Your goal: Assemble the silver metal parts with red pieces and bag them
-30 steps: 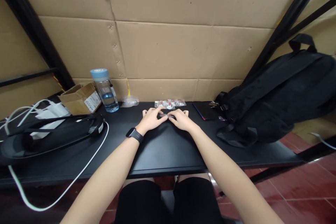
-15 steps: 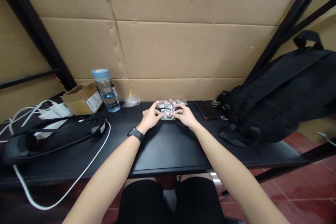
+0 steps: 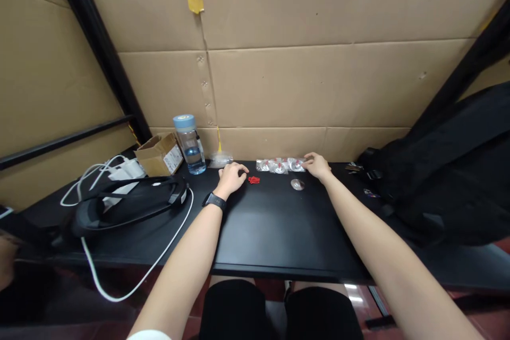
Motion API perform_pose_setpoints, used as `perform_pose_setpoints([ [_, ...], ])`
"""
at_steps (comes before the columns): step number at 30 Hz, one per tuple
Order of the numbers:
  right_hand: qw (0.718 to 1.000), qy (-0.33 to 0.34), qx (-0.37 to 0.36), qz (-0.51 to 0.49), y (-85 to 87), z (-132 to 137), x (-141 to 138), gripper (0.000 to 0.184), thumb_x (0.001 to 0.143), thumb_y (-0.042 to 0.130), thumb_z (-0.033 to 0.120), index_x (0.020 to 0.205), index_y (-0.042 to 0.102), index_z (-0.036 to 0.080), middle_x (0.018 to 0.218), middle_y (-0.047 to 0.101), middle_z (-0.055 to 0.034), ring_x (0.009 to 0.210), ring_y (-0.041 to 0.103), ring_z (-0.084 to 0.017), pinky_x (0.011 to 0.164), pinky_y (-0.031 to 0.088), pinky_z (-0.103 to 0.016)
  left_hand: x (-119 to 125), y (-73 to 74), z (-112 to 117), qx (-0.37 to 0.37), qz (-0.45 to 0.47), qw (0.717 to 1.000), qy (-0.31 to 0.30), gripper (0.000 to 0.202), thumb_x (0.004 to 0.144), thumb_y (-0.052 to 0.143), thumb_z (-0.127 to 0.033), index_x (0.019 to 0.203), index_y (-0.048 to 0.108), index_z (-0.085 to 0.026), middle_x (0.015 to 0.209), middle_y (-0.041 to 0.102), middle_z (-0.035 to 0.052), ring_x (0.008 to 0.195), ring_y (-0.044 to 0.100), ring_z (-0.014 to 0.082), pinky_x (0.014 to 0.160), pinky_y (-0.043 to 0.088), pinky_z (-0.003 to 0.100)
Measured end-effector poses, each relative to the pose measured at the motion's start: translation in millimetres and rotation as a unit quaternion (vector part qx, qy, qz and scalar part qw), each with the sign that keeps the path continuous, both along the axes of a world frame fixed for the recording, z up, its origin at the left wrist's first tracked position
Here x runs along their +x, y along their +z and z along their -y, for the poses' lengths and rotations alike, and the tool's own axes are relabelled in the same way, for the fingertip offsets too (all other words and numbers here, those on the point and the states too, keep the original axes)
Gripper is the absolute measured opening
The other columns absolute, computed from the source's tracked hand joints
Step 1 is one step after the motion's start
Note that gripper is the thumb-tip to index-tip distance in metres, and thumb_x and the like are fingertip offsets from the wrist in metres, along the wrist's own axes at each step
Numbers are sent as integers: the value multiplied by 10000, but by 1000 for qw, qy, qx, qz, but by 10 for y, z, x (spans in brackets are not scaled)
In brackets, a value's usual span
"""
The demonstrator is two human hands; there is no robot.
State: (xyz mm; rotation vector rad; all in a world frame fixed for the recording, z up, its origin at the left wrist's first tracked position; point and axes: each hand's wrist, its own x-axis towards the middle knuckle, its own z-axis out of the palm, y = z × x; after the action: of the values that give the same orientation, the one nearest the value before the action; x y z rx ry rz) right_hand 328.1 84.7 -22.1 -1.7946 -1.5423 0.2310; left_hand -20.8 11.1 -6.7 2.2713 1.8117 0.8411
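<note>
My left hand [image 3: 232, 176], with a black watch on the wrist, rests on the black table [image 3: 258, 228] with its fingers curled, just left of a small red piece [image 3: 254, 180]. Whether the fingertips pinch anything is unclear. My right hand [image 3: 317, 165] reaches to the right end of a row of small clear packets [image 3: 279, 166] with red parts inside, fingertips on the last packet. A small round clear piece [image 3: 297, 185] lies on the table below that hand.
A water bottle [image 3: 190, 143] with a blue lid, a small cardboard box [image 3: 160, 154] and a clear bag [image 3: 220, 159] stand at the back left. A black headset [image 3: 127, 204] with white cable [image 3: 131, 287] lies left. A black backpack [image 3: 446, 170] fills the right. Cardboard walls [image 3: 303, 85] behind.
My hands, which held one packet together at the centre, have parted. A red piece and a round clear piece now lie on the table. The view has shifted left.
</note>
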Motion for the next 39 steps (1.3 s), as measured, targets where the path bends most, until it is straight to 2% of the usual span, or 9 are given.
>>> perform_pose_setpoints([
  [3,999,-33,-30,-5,-56,44,-104,276,738,800,277,985,687,225,899,775,-44,970,693,-276,902,430,-459,-60,-8,-25,-29,-1,997,-71,170,841,733,-277,1001,783,-304,1201,698,32,1196,582,265,1027,388,437],
  [5,1000,-26,2,16,-58,102,-113,338,702,823,310,998,690,214,967,747,-63,979,677,-276,869,447,-416,-57,-16,-29,-44,-6,992,-120,231,783,803,-280,1010,792,-319,1208,685,21,1197,579,253,1058,376,420],
  [8,994,92,31,40,2,224,-65,333,698,809,307,987,700,182,977,707,-77,899,656,-230,793,469,-330,-5,-28,-23,-46,-18,990,-134,263,771,827,-283,1024,796,-344,1218,664,14,1215,563,260,1073,355,430],
  [11,968,248,-18,44,65,396,-37,355,692,822,338,992,707,186,972,704,-48,780,632,-175,739,481,-289,62,-36,-19,-32,-33,993,-111,242,795,814,-300,1033,786,-334,1215,655,27,1217,549,277,1049,357,440],
  [13,952,299,-52,50,70,511,-57,404,659,855,343,1007,713,195,1002,712,-37,741,623,-156,716,486,-277,96,-43,-25,-18,-42,995,-90,220,817,795,-328,1035,775,-310,1205,658,44,1204,546,286,1029,365,441],
  [21,947,309,-61,58,-7,625,-121,322,676,837,258,974,734,193,945,730,-30,722,623,-143,715,484,-273,158,-85,-35,1,-53,996,-71,108,893,704,-325,951,786,-287,1152,699,50,1145,566,276,987,370,424],
  [29,947,310,-43,-72,41,638,-75,392,605,879,336,931,728,179,898,726,-38,720,644,-160,677,519,-283,290,29,71,25,-2,997,-73,96,921,667,-287,936,759,-262,1131,724,31,1144,591,246,1009,374,397],
  [33,940,304,34,-148,119,744,-295,441,623,883,397,980,714,200,941,737,-55,833,689,-208,712,544,-309,438,83,178,24,51,991,-117,78,908,701,-299,894,774,-276,1103,742,8,1124,615,227,1028,401,384],
  [39,890,388,103,-214,202,962,-704,457,665,887,441,1019,700,220,1091,739,-77,1038,698,-252,853,558,-364,673,66,295,32,128,982,-138,71,871,737,-292,856,802,-268,1077,736,22,1093,638,236,1049,444,394],
])
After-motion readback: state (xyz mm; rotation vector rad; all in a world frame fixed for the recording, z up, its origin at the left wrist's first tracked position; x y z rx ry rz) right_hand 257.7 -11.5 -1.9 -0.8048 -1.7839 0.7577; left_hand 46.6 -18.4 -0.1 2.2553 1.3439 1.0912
